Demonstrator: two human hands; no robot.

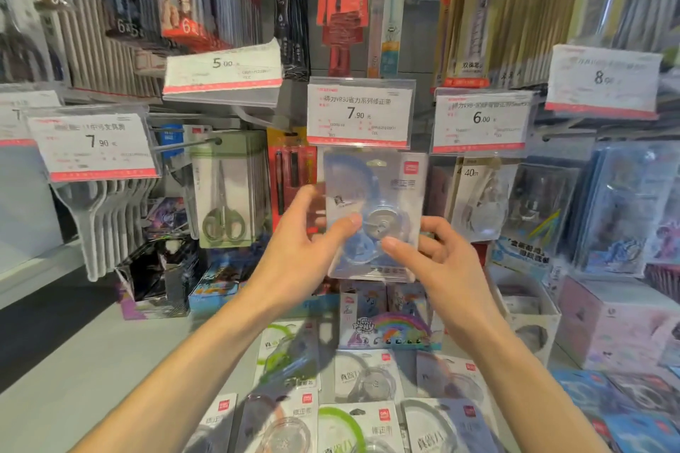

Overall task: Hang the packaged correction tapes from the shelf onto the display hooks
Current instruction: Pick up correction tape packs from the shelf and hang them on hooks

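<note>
More packaged correction tapes (364, 379) lie flat on the shelf (110, 360) nearest the viewer. Above them the left hand (294, 254) and right hand (441, 261) each pinch the lower half of one blue correction tape package (371, 195), thumbs on its front and fingers (436, 230) curled behind, holding it upright just under the 7.90 price tag (360, 114). The hook is hidden behind that tag, so I judge the hang hole (375, 161) should be kept level and fed straight back onto the prong.

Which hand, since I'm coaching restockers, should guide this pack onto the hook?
Probably left: the left hand pinches the correction tape pack higher, nearer its hang hole; the right hand holds lower.
</note>
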